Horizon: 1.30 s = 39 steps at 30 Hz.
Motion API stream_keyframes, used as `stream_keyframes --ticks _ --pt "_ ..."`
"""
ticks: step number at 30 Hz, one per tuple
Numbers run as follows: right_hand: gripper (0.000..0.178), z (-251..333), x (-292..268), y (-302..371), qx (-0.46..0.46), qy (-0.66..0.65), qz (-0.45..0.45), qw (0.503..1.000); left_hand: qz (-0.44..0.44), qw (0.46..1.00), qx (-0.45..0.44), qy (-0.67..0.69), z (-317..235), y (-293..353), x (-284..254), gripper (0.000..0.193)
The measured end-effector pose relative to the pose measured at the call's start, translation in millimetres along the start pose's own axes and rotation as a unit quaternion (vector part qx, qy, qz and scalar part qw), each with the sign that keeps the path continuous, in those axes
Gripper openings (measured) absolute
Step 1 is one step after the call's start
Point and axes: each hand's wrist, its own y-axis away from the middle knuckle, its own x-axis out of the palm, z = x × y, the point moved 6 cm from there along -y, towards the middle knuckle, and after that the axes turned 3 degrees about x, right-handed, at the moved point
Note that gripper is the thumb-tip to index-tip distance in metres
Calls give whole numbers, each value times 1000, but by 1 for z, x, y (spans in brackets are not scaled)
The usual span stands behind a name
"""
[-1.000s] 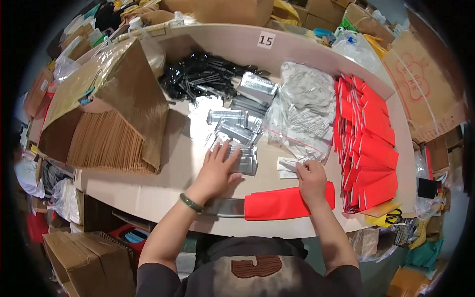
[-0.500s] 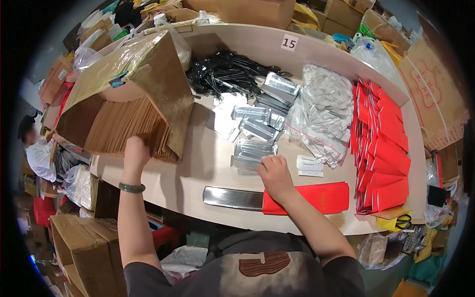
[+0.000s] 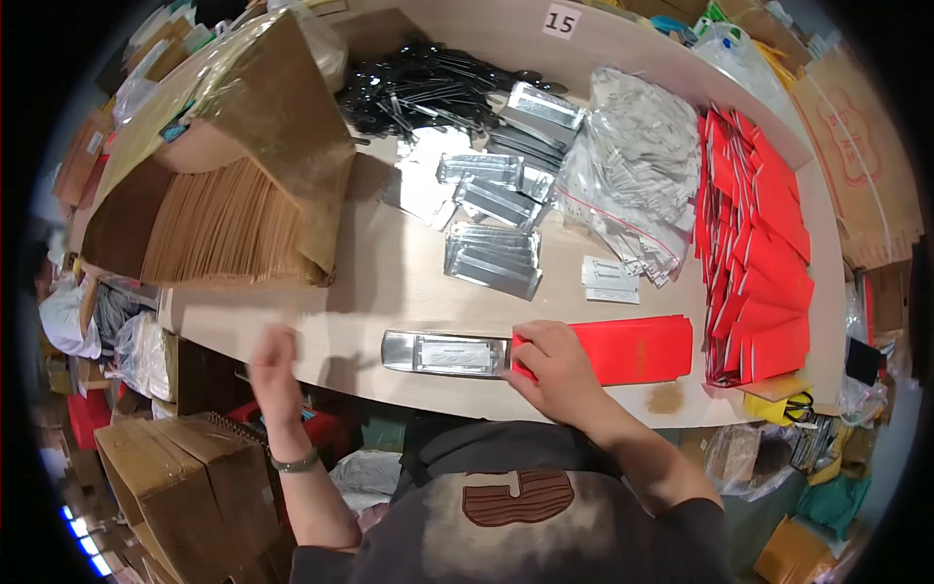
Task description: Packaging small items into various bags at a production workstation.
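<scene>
A red sleeve [image 3: 637, 350] lies near the table's front edge, with a shiny silver strip [image 3: 397, 350] sticking out of its left end. A silver packet with a white paper piece [image 3: 455, 354] rests on the strip. My right hand [image 3: 556, 372] is closed at the sleeve's left opening, thumb by the packet's end. My left hand [image 3: 275, 375], smeared by motion, hangs at the table's front edge below an open cardboard box [image 3: 292, 127]. Its fingers are too blurred to read. Tightly stacked brown paper pieces [image 3: 219, 229] fill the box.
Silver packets [image 3: 493, 261] lie mid-table, with black spoons [image 3: 418, 88] behind. A clear bag of white sachets [image 3: 637, 146] stands right of them, beside loose white sachets [image 3: 610, 280]. Red sleeves [image 3: 754, 253] pile along the right side. Cartons [image 3: 185, 477] stand at lower left.
My left hand has left the box and come toward me. My right hand has moved from the silver packets to the sleeve's opening. A packet now lies on the silver strip. The view has shifted.
</scene>
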Motion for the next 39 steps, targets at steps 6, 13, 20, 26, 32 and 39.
stream_keyframes --ticks 6,13,20,26,32,39 --pt "30 -9 2 16 -43 63 98 992 308 927 -135 -167 7 8 69 8" --pt "36 6 21 10 -2 99 74 992 151 942 173 -243 -42 57 186 27" --pt "42 7 13 -3 -1 114 89 990 390 909 98 -109 -68 85 219 68" --pt "16 37 -47 -43 -169 87 126 974 288 828 299 -378 -62 32 188 55" --pt "32 -85 -185 -32 5 330 -54 943 381 899 -68 -206 -38 46 182 34" --pt "51 -38 -29 23 127 8 128 984 537 841 34 56 -56 105 254 37"
